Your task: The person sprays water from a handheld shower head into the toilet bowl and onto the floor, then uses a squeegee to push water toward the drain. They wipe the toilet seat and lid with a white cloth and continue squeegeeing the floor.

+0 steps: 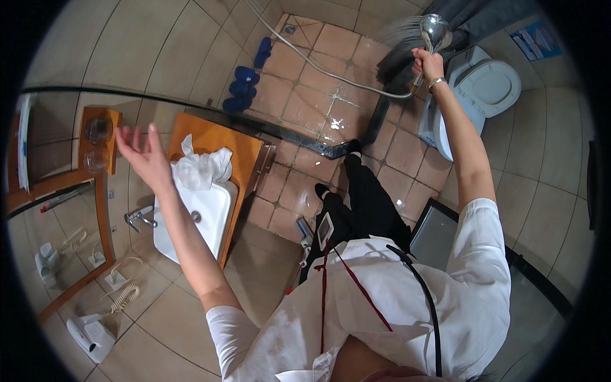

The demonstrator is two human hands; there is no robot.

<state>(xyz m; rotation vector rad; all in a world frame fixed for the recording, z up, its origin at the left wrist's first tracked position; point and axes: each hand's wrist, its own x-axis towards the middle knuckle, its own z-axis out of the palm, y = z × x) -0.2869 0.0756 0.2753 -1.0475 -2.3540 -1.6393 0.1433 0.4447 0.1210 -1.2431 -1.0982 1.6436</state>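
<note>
My right hand point(426, 64) grips the handle of a chrome shower head point(435, 31), raised at the upper right, with water spraying from it to the left. Its metal hose point(329, 74) hangs in a curve from the top of the view. My left hand point(145, 155) is lifted over the left side with fingers apart and nothing in it. Near it, a wooden shelf point(113, 138) on the wall holds drinking glasses. Below lies a crumpled white cloth point(203, 167) on the orange counter point(243, 141) and the rim of the white washbasin point(231, 203).
A dark raised curb point(310, 143) edges the wet tiled shower floor point(310, 102). Blue slippers point(241, 88) stand along the left wall. A toilet point(491, 88) is at the right, beside a grey curtain point(487, 21). A hair dryer point(93, 334) is mounted at lower left.
</note>
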